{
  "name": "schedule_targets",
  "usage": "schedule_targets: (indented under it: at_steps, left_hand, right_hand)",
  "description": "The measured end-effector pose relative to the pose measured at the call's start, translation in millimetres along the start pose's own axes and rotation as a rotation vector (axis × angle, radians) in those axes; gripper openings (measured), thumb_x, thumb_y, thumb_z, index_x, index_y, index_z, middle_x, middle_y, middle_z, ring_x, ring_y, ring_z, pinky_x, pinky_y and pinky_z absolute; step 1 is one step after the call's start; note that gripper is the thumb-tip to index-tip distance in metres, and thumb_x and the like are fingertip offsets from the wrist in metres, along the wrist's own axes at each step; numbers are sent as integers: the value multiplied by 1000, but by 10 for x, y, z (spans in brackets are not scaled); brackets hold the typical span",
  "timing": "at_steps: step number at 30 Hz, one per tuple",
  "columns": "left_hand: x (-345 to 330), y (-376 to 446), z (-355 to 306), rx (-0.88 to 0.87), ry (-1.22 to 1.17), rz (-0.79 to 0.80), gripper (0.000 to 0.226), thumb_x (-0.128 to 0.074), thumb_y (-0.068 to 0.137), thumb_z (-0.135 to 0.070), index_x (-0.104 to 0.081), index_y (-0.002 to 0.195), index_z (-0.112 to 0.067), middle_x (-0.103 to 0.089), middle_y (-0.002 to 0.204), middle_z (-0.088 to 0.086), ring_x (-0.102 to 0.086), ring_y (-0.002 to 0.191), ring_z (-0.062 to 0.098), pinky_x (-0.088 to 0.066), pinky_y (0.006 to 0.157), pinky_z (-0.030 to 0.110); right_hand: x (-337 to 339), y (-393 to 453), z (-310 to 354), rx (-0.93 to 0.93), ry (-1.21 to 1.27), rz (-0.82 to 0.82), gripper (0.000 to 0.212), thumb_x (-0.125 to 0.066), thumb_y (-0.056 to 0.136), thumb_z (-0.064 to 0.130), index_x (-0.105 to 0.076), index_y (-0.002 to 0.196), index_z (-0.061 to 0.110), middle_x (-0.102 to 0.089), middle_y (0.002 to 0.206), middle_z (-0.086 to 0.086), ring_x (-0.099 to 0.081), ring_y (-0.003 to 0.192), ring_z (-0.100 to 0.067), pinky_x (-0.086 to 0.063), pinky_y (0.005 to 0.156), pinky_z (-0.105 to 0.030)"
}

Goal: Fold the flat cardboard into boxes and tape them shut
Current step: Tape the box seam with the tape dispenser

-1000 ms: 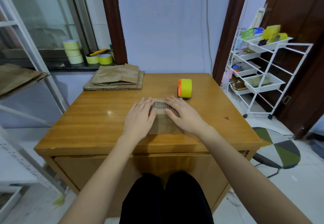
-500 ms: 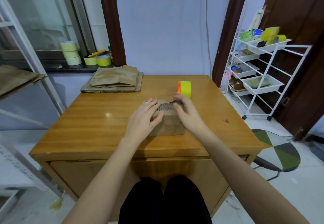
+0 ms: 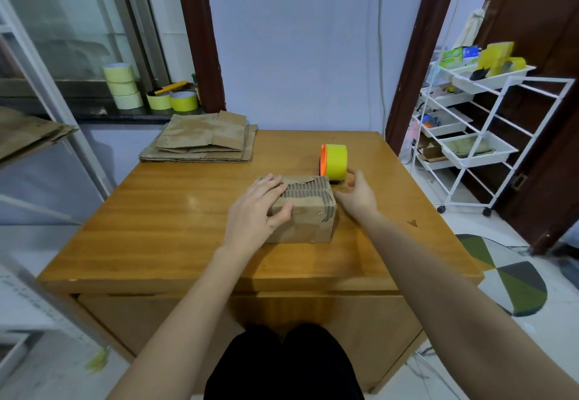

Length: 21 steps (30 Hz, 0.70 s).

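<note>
A small folded cardboard box [image 3: 308, 216] with a torn, ribbed top stands in the middle of the wooden table [image 3: 175, 211]. My left hand [image 3: 255, 213] lies flat over the box's left top, thumb against its front face. My right hand [image 3: 357, 194] hovers just right of the box with its fingers loosely spread, holding nothing, a short way below the yellow tape roll on an orange dispenser [image 3: 334, 161]. A stack of flat cardboard [image 3: 200, 141] lies at the table's far left corner.
Several tape rolls [image 3: 123, 86] sit on the window ledge behind the table. A white wire rack [image 3: 470, 130] with trays stands to the right. More flat cardboard [image 3: 28, 131] rests on a shelf at the left.
My right hand has left the box top and moved right and up toward the tape dispenser. My left hand stays pressed on the box.
</note>
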State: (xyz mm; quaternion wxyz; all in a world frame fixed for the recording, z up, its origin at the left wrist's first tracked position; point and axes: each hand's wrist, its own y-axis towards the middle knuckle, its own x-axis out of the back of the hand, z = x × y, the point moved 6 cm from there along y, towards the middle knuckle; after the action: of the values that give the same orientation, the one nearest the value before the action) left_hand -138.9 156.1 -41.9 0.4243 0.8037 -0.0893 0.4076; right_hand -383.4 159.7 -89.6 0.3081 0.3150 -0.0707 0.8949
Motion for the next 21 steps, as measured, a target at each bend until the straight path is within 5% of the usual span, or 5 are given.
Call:
schedule_targets:
  at_steps: [7,15,21]
  left_hand:
    - [-21,-5,-7,18,2,-23,55,-39,91,-50,-67,120,-13,-61,130,0,-48,127,12,-28,109,27]
    - [34,-6,-37,82,-94,-98,48,-30,95,-33,-67,118,-13,-64,125,-1,-43,121,0,-25,108,19]
    - [24,-20,-16,72,-120,-122,44,-35,95,-31,-69,114,-12,-65,123,0,-46,121,1,-24,109,14]
  right_hand:
    - [-96,147,-2,10,-167,6,53,-65,84,34,-46,134,31,-58,120,-5,-56,111,-27,-45,89,-35]
    - [-139,145,75,65,-336,-61,51,-61,89,35,-44,138,36,-43,122,-9,-60,99,-33,-44,78,-34]
    - [-197,209,229,116,-403,7,49,-56,91,34,-45,139,28,-42,126,-14,-53,109,-35,-44,85,-39]
